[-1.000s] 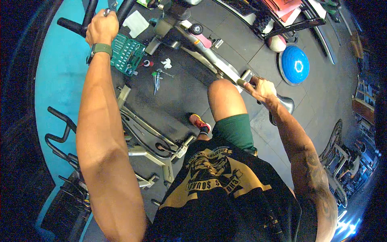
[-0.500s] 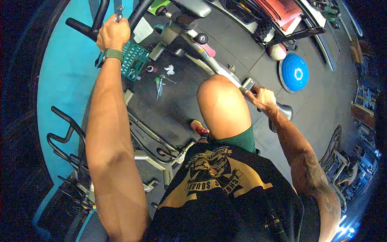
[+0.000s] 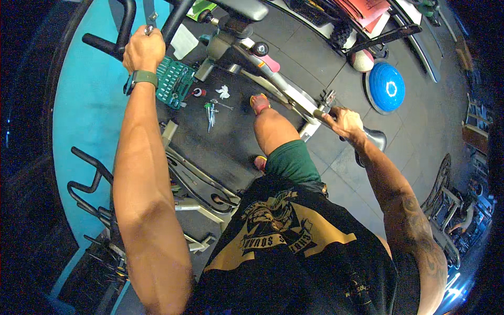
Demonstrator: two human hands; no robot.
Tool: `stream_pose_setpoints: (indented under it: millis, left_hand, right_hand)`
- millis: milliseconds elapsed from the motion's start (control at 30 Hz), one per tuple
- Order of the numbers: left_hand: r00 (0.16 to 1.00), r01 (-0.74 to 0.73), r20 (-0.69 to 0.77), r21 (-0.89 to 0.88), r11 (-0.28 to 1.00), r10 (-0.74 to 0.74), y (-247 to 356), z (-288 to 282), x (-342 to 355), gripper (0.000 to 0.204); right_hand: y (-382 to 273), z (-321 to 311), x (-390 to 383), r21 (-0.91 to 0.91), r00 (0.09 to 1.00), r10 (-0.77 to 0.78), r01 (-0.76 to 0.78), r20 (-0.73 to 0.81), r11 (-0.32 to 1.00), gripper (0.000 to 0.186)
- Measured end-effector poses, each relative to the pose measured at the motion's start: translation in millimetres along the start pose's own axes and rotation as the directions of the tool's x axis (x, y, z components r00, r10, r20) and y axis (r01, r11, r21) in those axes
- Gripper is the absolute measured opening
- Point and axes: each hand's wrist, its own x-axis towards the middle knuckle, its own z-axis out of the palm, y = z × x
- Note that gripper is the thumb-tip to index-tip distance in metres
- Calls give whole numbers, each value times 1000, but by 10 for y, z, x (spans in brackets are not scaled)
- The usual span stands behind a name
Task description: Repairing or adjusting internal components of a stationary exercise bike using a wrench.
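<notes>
My left hand [image 3: 144,50] is closed at the upper left, around the handlebar [image 3: 102,44] of an exercise bike. A small chrome piece [image 3: 149,30] shows just past its knuckles; the palm side is hidden. On the right, my right hand [image 3: 345,125] is closed on the end of a grey frame tube [image 3: 302,98], thumb over the top. A dark, rounded saddle-like part [image 3: 375,140] is partly hidden behind that wrist. A black knob [image 3: 260,49] and a grey padded seat [image 3: 247,8] sit farther up the bike. My bare leg [image 3: 278,130] is beside the tube.
On the dark floor lie a green socket-set case [image 3: 175,81], several loose tools [image 3: 211,113], a crumpled white tissue [image 3: 223,92] and a small red-and-white can [image 3: 198,92]. A blue balance dome [image 3: 387,87] and a ball [image 3: 362,61] are at the right. More gym machines [image 3: 92,170] stand at the left.
My raised knee has come down and back, and a red shoe now shows beside the frame tube. Both hands keep their holds on the bike.
</notes>
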Motion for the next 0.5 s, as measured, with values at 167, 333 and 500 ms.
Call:
stream_pose_setpoints:
  millis: [167,333,500]
  left_hand:
    - [1000,-10,16,-4,1000,10,-43,32,35,36]
    - [999,-34,-27,-8,999,34,-45,56,41,37]
    - [998,-36,-49,-7,999,36,-77,64,63,36]
  right_hand:
    - [4,20,10,5,1000,2,-2,-1,1000,63]
    - [-21,-30,-19,19,999,28,-28,22,999,64]
    - [8,44,27,42,999,32,-33,12,999,63]
